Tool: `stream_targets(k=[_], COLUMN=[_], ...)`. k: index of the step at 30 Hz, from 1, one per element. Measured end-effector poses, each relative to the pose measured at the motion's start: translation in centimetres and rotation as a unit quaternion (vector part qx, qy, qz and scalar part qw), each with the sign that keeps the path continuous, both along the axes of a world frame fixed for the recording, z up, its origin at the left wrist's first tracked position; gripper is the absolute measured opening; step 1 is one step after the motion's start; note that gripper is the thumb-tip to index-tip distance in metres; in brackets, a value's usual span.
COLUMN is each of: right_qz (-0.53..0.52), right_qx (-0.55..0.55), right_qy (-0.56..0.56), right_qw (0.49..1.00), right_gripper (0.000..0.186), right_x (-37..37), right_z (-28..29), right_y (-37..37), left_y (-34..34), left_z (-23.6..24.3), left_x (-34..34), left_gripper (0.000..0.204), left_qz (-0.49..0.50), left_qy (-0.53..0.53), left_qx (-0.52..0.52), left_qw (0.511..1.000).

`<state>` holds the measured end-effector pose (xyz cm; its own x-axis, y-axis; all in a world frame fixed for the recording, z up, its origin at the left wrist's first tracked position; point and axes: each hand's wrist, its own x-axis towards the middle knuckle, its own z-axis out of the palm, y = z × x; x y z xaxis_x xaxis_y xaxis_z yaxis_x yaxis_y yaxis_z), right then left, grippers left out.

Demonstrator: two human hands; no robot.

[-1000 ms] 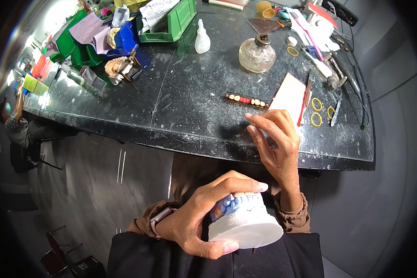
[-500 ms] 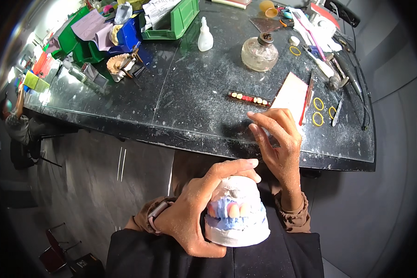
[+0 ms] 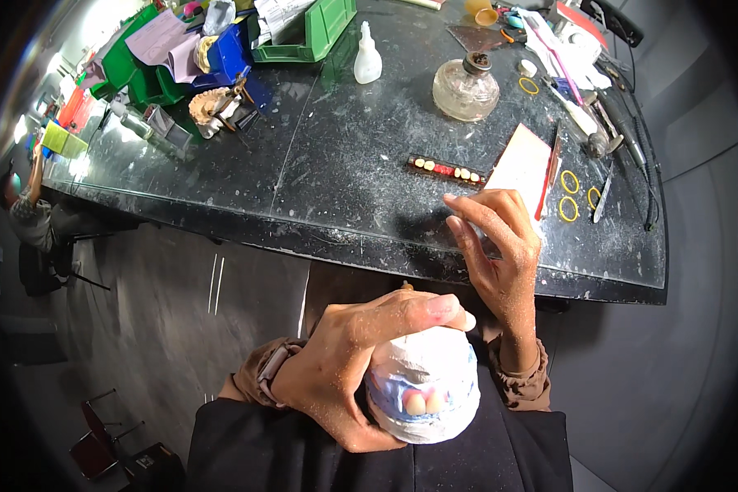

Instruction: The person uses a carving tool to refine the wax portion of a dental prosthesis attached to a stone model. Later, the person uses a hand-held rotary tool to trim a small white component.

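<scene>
Left fingers (image 3: 402,318) grasp the dental model (image 3: 426,359), retilted since before; right fingers (image 3: 485,216) parted

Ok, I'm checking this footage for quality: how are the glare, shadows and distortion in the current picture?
In the head view, the white top of the cast looks washed out; same view, a soft dark shadow lies on the table beside the right hand; same view, glare at upper left, a bowed table edge and black corners.
</scene>
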<state>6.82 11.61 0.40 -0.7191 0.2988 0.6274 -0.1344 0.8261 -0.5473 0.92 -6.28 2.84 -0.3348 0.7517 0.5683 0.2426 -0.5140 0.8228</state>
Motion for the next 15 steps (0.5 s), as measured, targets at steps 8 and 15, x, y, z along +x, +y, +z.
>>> stream_targets(k=[8, 15], right_qz=[-0.001, -0.004], right_qx=[0.001, 0.001], right_qy=[-0.003, -0.004], right_qw=[1.0, 1.0], right_gripper=[0.026, 0.026], right_x=[0.02, 0.02], right_z=[0.13, 0.1], right_y=[-0.04, -0.11], left_y=[-0.13, 0.03], left_z=[0.29, 0.24], left_x=[-0.84, -0.43], left_gripper=[0.088, 0.091], left_qz=[-0.01, 0.051], left_qy=[0.04, 0.063], left_qx=[-0.023, -0.008], left_qw=[0.999, 0.997])
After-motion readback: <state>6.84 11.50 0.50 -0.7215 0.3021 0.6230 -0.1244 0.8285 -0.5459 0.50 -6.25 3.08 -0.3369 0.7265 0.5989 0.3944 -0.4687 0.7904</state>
